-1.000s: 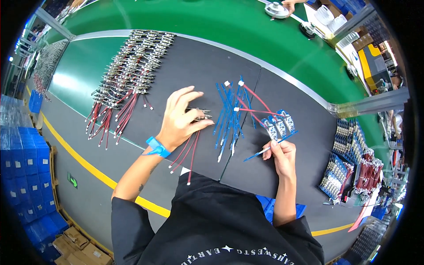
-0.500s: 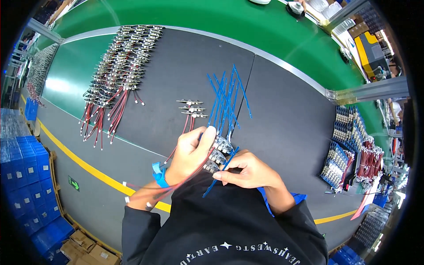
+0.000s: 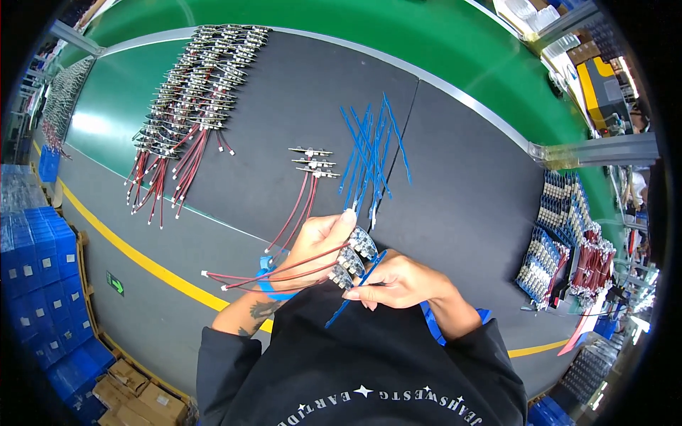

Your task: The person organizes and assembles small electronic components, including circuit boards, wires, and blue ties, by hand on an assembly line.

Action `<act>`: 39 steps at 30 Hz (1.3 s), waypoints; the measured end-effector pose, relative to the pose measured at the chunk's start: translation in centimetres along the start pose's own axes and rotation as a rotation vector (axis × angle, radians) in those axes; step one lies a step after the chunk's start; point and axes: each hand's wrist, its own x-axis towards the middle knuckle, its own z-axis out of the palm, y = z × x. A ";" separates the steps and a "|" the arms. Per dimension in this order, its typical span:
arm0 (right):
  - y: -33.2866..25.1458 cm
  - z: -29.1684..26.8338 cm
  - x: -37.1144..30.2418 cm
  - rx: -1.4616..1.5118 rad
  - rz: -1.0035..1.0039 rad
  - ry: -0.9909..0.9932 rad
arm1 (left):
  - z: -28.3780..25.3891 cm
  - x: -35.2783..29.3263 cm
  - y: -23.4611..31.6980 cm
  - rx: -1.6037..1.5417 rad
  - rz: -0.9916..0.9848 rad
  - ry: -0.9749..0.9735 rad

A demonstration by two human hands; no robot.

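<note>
My left hand [image 3: 320, 240] is closed on several small circuit boards [image 3: 348, 264], fanned one below another. Their dark red wires [image 3: 273, 272] trail left over my wrist, ending in white plugs. Between the thumb and fingers of my right hand [image 3: 401, 280] is a thin blue strip [image 3: 369, 268], tilted and lying against the boards' right edges. Just beyond my hands a loose heap of blue strips [image 3: 369, 153] rests on the dark tabletop [image 3: 291, 92]. Left of that heap lie three wired circuit boards [image 3: 314, 163].
Rows of wired boards [image 3: 206, 85] cover the table's far left. At the right edge stand stacks of boards on blue strips [image 3: 558, 206], with bundled red wires [image 3: 591, 263]. A metal post [image 3: 597, 150] juts in there. Blue boxes [image 3: 46, 263] are piled on the floor at left.
The table and its contents sit slightly higher in the picture. The board wires, blurred before, now hang more still. Both hands keep their hold, with the blue strip against the boards.
</note>
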 end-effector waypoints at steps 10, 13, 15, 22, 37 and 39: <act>-0.9 -0.4 0.0 -0.084 0.061 -0.004 | -0.5 0.1 -1.0 0.139 0.185 0.046; -0.9 -0.8 -0.2 -0.090 -0.034 0.198 | -0.1 -0.3 -0.3 0.233 0.242 0.039; -0.7 -1.0 -0.5 -0.098 -0.013 0.151 | 0.5 -0.6 0.0 0.301 0.276 0.044; 0.0 -0.6 -0.7 0.097 -0.022 0.094 | -0.5 -0.3 -0.7 0.083 0.088 -0.072; 0.4 -0.5 -1.0 0.229 -0.009 -0.019 | -0.2 -1.5 0.2 0.222 0.151 -0.104; 0.7 -0.3 -0.7 0.290 -0.049 -0.046 | -0.8 -1.1 -0.6 0.164 0.133 -0.147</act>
